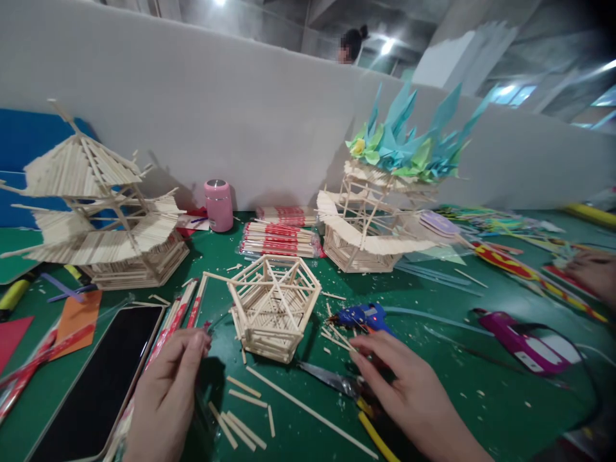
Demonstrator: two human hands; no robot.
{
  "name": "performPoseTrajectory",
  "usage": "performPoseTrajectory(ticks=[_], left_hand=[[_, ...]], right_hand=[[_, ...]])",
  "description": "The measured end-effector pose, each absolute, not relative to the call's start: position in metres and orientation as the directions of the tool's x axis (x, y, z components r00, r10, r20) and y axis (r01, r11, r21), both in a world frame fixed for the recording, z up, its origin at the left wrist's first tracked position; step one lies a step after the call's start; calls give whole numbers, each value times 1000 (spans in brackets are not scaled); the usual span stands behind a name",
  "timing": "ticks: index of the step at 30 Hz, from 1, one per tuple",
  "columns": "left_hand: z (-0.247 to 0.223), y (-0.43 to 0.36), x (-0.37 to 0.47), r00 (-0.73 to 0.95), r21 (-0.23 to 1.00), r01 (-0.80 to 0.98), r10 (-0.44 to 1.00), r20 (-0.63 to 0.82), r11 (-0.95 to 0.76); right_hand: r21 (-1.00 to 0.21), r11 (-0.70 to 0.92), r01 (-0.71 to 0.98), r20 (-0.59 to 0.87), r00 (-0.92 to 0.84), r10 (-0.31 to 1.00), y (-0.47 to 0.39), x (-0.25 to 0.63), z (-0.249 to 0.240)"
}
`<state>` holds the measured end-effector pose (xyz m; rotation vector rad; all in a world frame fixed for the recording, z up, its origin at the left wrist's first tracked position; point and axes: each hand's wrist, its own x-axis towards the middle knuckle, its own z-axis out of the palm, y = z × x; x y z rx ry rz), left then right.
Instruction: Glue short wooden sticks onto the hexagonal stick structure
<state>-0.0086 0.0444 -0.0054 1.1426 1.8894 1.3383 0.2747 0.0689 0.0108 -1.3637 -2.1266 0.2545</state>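
Two hands [166,388] [409,385], stick frame [276,343] between

You cannot make out the small dark bit [207,327] at your left hand [168,385], too blurred to name, while your right hand [402,382] hides part of the yellow-handled tool [364,405], cut off by the bottom edge, and the right edge crops another person's blurred hand [590,273].
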Motion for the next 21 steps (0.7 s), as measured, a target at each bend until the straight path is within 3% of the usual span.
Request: performPoseTrajectory(ticks=[3,6,15,21], left_hand=[[-14,45,-8,-232,779,618,924,306,-103],[-32,45,-5,1,613,739,910,414,-280],[-56,40,8,326,389,801,876,355,-456],[-57,29,10,388,305,825,870,305,-475]], right_hand=[[-409,361,838,289,-256,922,51,299,-10],[-393,321,862,203,-260,944,41,308,-23],[-422,269,866,102,-249,963,36,328,-26],[-344,201,917,126,-167,978,45,347,-29]])
